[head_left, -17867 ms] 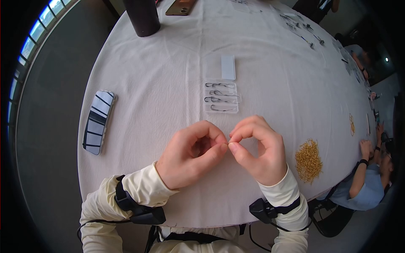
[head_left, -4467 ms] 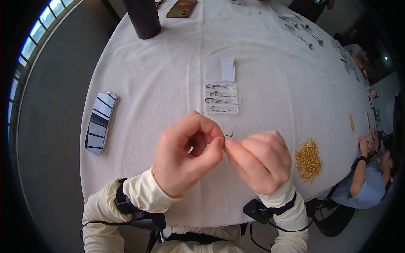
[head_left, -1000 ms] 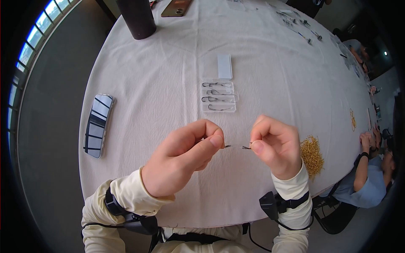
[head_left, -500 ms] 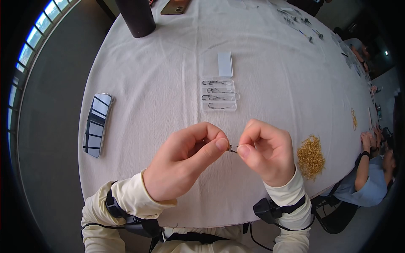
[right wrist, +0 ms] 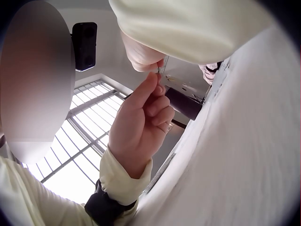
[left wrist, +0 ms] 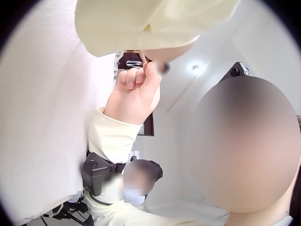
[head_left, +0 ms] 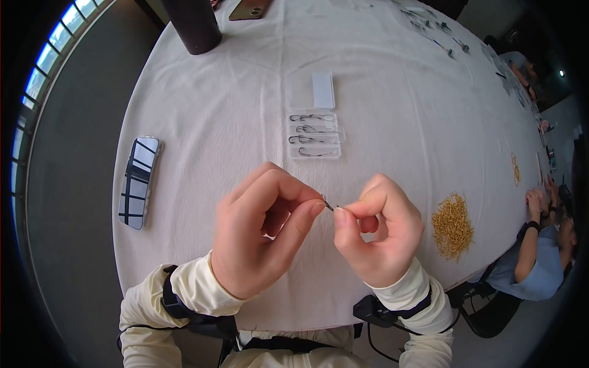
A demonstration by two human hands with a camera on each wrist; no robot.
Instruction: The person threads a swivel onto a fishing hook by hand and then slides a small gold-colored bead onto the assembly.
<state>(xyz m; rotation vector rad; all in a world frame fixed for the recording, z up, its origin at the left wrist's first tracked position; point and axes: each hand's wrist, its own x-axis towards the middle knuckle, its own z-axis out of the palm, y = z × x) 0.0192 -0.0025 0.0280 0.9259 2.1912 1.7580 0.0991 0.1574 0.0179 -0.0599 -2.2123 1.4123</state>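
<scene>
The left hand (head_left: 250, 238) and right hand (head_left: 388, 244) are pinching a dark bit (head_left: 328, 204) between them; that slim hold is perhaps risking a drop to the desk (head_left: 307, 300) beneath.

Beyond a phone (head_left: 138, 184) stands what seems a dark cup (head_left: 194, 26).

I am holding a metal-looking piece (head_left: 328, 203); my tablecloth (head_left: 202, 110) is showing matt cloth, the box (head_left: 313, 157) is showing smooth plastic, the glossy phone (head_left: 139, 183) is gleaming.
</scene>
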